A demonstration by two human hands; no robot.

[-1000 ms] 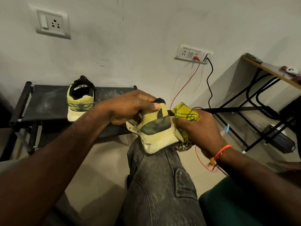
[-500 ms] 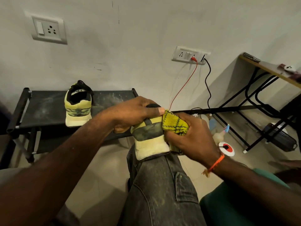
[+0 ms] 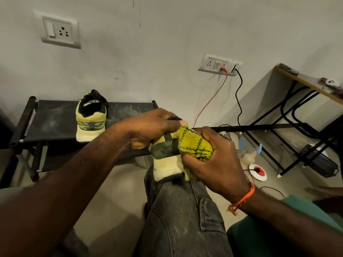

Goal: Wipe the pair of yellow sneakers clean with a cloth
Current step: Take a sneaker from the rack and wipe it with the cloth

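1. The left hand (image 3: 150, 127) still grips the sneaker (image 3: 167, 160) resting on the knee (image 3: 178, 201).
2. The right hand (image 3: 213, 160), clenched around the cloth (image 3: 193, 145), has slid onto the heel.
3. The second sneaker (image 3: 91, 117) stays on the rack (image 3: 52, 117).

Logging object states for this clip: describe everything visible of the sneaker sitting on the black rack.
The sneaker on the rack is pale yellow with a darker camouflage-like band across the heel, a cream sole, black collar lining and black laces. A printed tongue label shows, too small to read surely. It stands upright, heel toward the camera, on the top shelf of the dusty black rack, by the wall. Neither hand touches it.
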